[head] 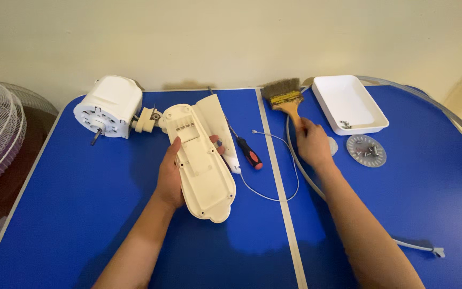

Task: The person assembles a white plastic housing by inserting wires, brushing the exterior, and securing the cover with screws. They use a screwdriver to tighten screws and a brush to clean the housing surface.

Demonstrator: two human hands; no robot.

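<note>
Cream plastic housing (201,163) held; wooden-handled brush (287,99) touched

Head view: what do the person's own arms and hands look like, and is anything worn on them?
Both forearms enter from the bottom edge, bare to the frame's edge, no sleeves in view. The left hand and right hand are bare too: no gloves, and no watch, bracelet or ring that shows. No markings are visible.

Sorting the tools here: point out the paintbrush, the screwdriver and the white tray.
paintbrush (283,97): head view, on the metal band below the bristles.
screwdriver (250,153): head view, on the red-and-black handle.
white tray (380,128): head view, on the near rim.
</note>
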